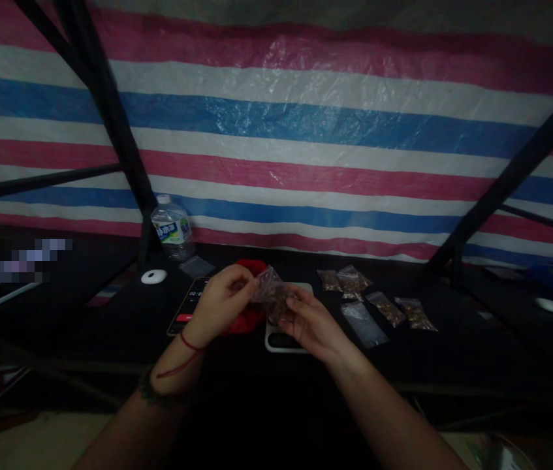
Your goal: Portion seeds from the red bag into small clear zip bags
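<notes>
Both hands (266, 307) hold dim, perhaps filled bag (271, 295).

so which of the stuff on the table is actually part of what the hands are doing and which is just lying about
In use:
- small clear bag, held by left hand and right hand
- scale under the hands
- filled bags and an empty bag to the right
- red pouch

Lying about:
- water bottle
- phone
- white round object

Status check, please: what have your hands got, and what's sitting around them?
Left hand and right hand both grip a small clear bag. Scale below. Filled bags lie right, clear of hands.
</notes>
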Demonstrator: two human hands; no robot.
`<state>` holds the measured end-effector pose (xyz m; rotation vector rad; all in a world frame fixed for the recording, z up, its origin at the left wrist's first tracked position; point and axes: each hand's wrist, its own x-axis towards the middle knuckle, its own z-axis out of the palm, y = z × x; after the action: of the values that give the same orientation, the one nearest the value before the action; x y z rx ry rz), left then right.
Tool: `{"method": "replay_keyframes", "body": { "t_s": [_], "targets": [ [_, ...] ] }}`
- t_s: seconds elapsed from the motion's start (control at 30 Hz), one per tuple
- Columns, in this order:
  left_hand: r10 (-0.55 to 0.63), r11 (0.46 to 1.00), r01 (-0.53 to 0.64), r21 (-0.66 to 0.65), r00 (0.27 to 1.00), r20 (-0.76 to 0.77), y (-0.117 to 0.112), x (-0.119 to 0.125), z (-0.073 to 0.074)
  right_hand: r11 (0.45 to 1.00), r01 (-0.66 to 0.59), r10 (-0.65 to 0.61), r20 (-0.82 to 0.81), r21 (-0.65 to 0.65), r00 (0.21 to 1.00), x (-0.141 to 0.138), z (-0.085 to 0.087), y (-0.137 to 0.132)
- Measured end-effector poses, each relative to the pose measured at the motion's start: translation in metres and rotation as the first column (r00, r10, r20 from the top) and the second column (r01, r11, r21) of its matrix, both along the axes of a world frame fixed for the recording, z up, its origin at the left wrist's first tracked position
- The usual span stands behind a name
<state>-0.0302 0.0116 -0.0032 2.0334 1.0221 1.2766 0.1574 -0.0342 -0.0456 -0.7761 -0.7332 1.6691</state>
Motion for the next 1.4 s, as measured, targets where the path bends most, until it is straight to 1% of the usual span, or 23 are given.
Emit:
{"method": "replay_keyframes", "body": {
  "t_s": [0.07, 0.1, 0.17, 0.23, 0.3, 0.4, 0.47, 0.5, 0.53, 0.6, 0.67, 0.7, 0.8, 0.9, 1.0, 1.07, 1.1, 1.23, 1.33, 1.4],
  "targets": [
    [0.120, 0.990, -0.121, 0.078, 0.993, 0.009, 0.005, -0.005, -0.002, 0.996, 0.085, -0.085, 0.013, 0.009, 0.996, 0.000, -0.002, 0.008],
    [0.137, 0.982, -0.134, 0.130, 0.990, -0.013, 0.008, -0.007, -0.003, 0.993, 0.120, -0.120, 0.031, 0.013, 0.992, 0.000, -0.004, 0.013],
    [0.105, 0.974, -0.082, 0.213, 0.990, -0.099, 0.012, -0.010, -0.005, 0.987, 0.161, -0.162, 0.070, 0.026, 0.984, 0.000, -0.005, 0.022],
    [0.072, 0.974, -0.033, 0.226, 0.984, -0.165, 0.017, -0.010, -0.008, 0.985, 0.165, -0.170, 0.109, 0.057, 0.979, 0.000, -0.004, 0.031],
    [0.073, 0.986, -0.046, 0.160, 0.983, -0.170, 0.024, -0.010, -0.015, 0.984, 0.152, -0.166, 0.165, 0.096, 0.972, 0.001, -0.003, 0.041],
    [0.039, 0.998, -0.045, -0.049, 0.993, -0.107, 0.037, -0.012, -0.031, 0.981, 0.131, -0.168, 0.286, 0.142, 0.944, 0.005, -0.002, 0.059],
    [-0.002, 0.984, -0.012, -0.179, 0.997, -0.081, 0.046, -0.016, -0.040, 0.974, 0.118, -0.184, 0.374, 0.193, 0.909, 0.008, -0.002, 0.072],
    [-0.019, 0.977, -0.003, -0.214, 0.995, -0.101, 0.050, -0.019, -0.043, 0.968, 0.105, -0.194, 0.415, 0.228, 0.889, 0.009, -0.003, 0.079],
    [-0.019, 0.975, -0.013, -0.220, 0.989, -0.144, 0.053, -0.022, -0.045, 0.960, 0.086, -0.204, 0.452, 0.267, 0.869, 0.009, -0.003, 0.085],
    [0.041, 0.983, -0.090, -0.162, 0.959, -0.279, 0.057, -0.029, -0.045, 0.940, 0.037, -0.219, 0.519, 0.338, 0.826, 0.007, -0.004, 0.098],
    [0.138, 0.982, -0.178, -0.063, 0.904, -0.405, 0.059, -0.036, -0.042, 0.916, -0.028, -0.238, 0.599, 0.400, 0.765, 0.002, -0.004, 0.109],
    [0.177, 0.978, -0.209, -0.021, 0.873, -0.454, 0.060, -0.038, -0.040, 0.901, -0.068, -0.255, 0.649, 0.429, 0.717, -0.001, -0.004, 0.115],
    [0.203, 0.972, -0.232, 0.025, 0.788, -0.582, 0.062, -0.043, -0.040, 0.844, -0.226, -0.313, 0.789, 0.486, 0.528, -0.010, -0.002, 0.129],
    [0.217, 0.956, -0.295, -0.005, 0.716, -0.664, 0.065, -0.048, -0.046, 0.811, -0.330, -0.371, 0.861, 0.482, 0.347, -0.017, 0.002, 0.139],
    [0.174, 0.933, -0.342, -0.114, 0.704, -0.688, 0.069, -0.052, -0.053, 0.790, -0.382, -0.429, 0.877, 0.480, 0.216, -0.022, 0.006, 0.145],
    [0.134, 0.922, -0.345, -0.175, 0.709, -0.692, 0.071, -0.054, -0.056, 0.778, -0.393, -0.461, 0.871, 0.489, 0.171, -0.026, 0.008, 0.145],
    [0.132, 0.919, -0.350, -0.184, 0.710, -0.692, 0.072, -0.056, -0.056, 0.771, -0.402, -0.472, 0.867, 0.493, 0.158, -0.029, 0.009, 0.144],
    [0.183, 0.912, -0.381, -0.150, 0.707, -0.683, 0.076, -0.060, -0.055, 0.734, -0.479, -0.489, 0.864, 0.482, 0.119, -0.037, 0.010, 0.139],
    [0.212, 0.907, -0.399, -0.133, 0.705, -0.676, 0.079, -0.065, -0.054, 0.728, -0.438, -0.547, 0.832, 0.527, 0.093, -0.043, 0.014, 0.136],
    [0.214, 0.907, -0.401, -0.132, 0.706, -0.675, 0.079, -0.067, -0.054, 0.722, -0.432, -0.573, 0.817, 0.541, 0.066, -0.048, 0.018, 0.134]
  ]
}}
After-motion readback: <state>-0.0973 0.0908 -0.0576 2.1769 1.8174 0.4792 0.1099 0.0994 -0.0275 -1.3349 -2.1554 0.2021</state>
